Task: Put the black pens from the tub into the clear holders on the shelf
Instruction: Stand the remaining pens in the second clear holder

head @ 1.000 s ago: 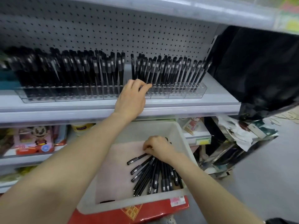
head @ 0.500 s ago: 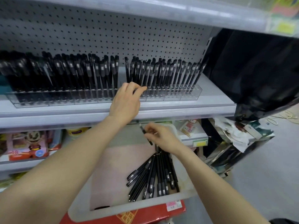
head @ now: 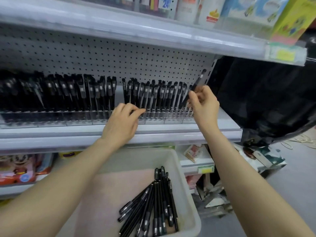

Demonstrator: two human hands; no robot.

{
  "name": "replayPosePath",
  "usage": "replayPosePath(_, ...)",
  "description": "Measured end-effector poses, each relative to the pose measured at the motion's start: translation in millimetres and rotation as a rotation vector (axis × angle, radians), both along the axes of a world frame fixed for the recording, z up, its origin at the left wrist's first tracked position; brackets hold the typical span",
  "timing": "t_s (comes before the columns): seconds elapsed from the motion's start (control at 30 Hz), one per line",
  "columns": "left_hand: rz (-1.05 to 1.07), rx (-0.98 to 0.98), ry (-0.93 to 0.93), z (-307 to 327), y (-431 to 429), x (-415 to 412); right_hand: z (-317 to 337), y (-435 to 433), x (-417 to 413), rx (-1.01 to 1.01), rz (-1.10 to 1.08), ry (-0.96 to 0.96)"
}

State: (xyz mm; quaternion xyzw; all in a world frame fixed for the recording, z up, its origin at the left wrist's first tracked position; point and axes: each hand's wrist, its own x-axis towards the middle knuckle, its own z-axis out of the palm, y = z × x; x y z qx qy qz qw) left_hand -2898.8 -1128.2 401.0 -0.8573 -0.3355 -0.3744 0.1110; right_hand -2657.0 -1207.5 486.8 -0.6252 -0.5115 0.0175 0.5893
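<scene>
The right hand (head: pixel 204 103) pinches one black pen (head: pixel 198 81) between thumb and fingertips. Its long axis slants: the upper end lies up and right of the pinch, the lower end down and left, just above the right-end slots of the clear holders (head: pixel 153 117). The left hand (head: pixel 121 120) lies further left at the holders' front, fingers curled; I cannot tell whether it grips anything. Spare pens (head: pixel 153 202) lie in the tub (head: pixel 188 194) below.

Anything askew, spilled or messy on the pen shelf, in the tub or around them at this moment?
Nothing damaged. The shelved pens stand in order, with one empty gap mid-row. The right hand holds a pen tilted at the row's right end. A jumble of boxes and paper lies low on the right.
</scene>
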Motion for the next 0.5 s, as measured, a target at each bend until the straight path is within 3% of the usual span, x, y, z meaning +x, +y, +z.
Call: replayPosePath(0.5, 0.025, 0.023, -0.017, -3, 0, 2, -26, 39, -11, -0.282, -0.046, -0.252)
